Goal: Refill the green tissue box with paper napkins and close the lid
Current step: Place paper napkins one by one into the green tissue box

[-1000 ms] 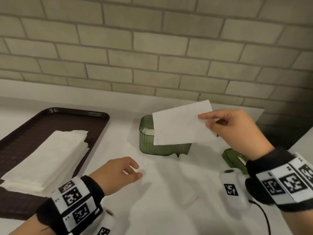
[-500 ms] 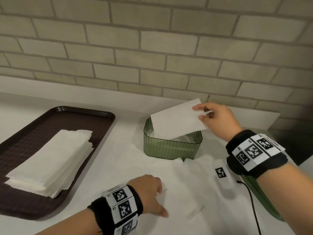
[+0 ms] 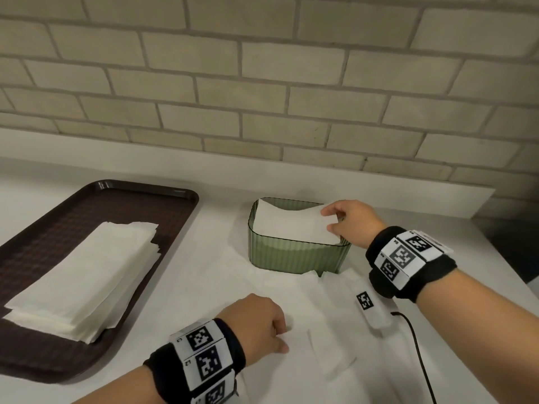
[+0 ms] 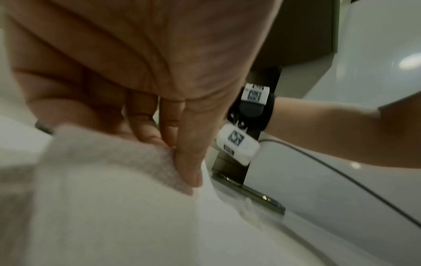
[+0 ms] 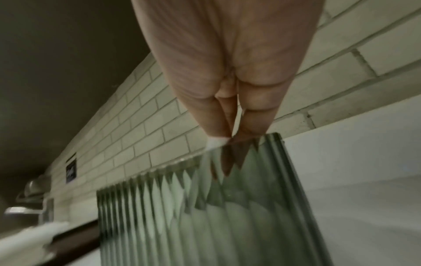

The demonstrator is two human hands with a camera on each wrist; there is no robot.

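The green ribbed tissue box (image 3: 297, 256) stands open on the white counter, with white paper visible inside through its wall (image 5: 205, 207). My right hand (image 3: 326, 220) pinches the right edge of a white napkin (image 3: 288, 224), which lies across the box's open top, sagging into it. In the right wrist view the fingertips (image 5: 218, 133) reach just inside the box's rim. My left hand (image 3: 281, 336) is down on loose napkins (image 3: 294, 304) spread in front of the box. Its fingertips (image 4: 189, 167) pinch a raised napkin edge (image 4: 118, 154). I do not see the lid in the head view.
A dark brown tray (image 3: 145, 188) at the left holds a stack of napkins (image 3: 84, 278). A brick wall runs behind the counter. A white tagged device with a black cable (image 3: 373, 309) hangs under my right wrist. The counter ends at the right (image 3: 516, 275).
My right hand lowered the napkin from upright above the box until it lies across the opening. My left hand came down onto the loose napkins and curled its fingers.
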